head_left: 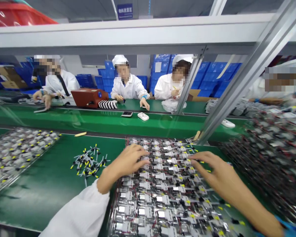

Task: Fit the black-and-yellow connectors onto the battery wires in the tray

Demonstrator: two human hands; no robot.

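Note:
A clear tray [145, 197] in front of me holds rows of small white and black parts with red wires and yellow tips. Over its upper left part is my left hand [129, 159], thumb and fingers apart, pointing right. My right hand [212, 168] reaches in from the right, its thumb and fingers spread near the tray's upper right parts. Nothing shows between the fingers of either hand. Left of the tray, a loose pile of small grey and black pieces with yellow ends [88, 163] lies on the green table [51, 191].
Another filled tray [17, 151] lies at the left, and stacked trays [268, 158] rise at the right. Beyond a metal post [241, 72], a green conveyor [103, 123] carries white devices [143, 116]. Several people in white coats sit across it. A white beam [128, 34] crosses above.

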